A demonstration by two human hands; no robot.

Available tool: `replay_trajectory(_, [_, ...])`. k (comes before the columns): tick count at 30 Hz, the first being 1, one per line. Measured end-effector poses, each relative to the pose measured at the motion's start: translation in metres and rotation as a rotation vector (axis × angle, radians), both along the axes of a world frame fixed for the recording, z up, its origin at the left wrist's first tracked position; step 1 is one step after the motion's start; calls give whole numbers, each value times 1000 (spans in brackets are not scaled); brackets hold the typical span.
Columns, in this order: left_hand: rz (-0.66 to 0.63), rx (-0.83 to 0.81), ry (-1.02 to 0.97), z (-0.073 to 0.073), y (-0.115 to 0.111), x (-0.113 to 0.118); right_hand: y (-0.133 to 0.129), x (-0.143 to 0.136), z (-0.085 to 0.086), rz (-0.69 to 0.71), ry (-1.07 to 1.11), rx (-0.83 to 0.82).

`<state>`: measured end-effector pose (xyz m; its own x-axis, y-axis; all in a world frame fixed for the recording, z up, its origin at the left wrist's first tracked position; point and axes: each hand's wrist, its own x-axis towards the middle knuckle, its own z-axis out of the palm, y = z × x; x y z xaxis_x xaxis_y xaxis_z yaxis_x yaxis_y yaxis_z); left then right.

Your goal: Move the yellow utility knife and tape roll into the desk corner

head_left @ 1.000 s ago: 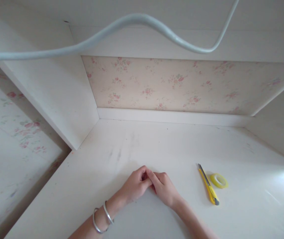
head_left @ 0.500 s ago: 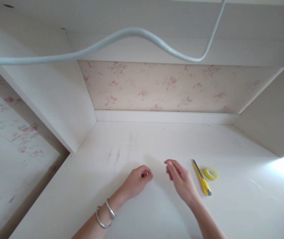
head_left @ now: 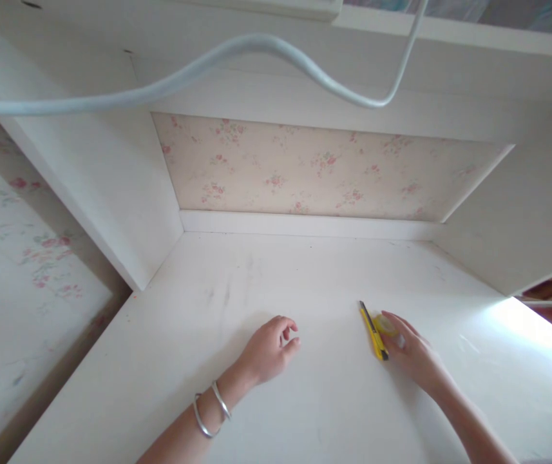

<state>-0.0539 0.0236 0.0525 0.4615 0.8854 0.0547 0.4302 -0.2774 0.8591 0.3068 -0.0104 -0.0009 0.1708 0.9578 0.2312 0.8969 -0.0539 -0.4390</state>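
My left hand (head_left: 272,348), with two silver bangles (head_left: 212,409) at the wrist, rests low over the white desktop. Its fingers curl loosely, with a gap to the thumb and nothing between them. Farther right, my right hand (head_left: 413,351) has its fingers and thumb around a small yellow roll of tape (head_left: 384,324), partly hidden by the hand. Just left of the roll, a yellow utility knife (head_left: 373,332) lies on the desktop, its dark tip pointing away from me.
The white desktop (head_left: 314,283) ends at side panels left (head_left: 106,193) and right (head_left: 512,219). Flowered wallpaper (head_left: 276,167) covers the back. A pale cable (head_left: 256,44) hangs across the top, below a shelf.
My right hand has moved right, from beside my left hand to the roll of tape, and closed around it. My left thumb and fingers have parted. The view has shifted slightly.
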Motion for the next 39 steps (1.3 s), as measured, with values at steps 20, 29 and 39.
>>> replay_trajectory(20, [133,360,386,-6,28,-37,59,-239,25,554,473,-43])
replay_trajectory(29, [166,378,388,-6,34,-51,57,-227,26,493,502,-12])
replay_trajectory(39, [133,330,439,-5,60,-90,57,-223,30,533,479,-34])
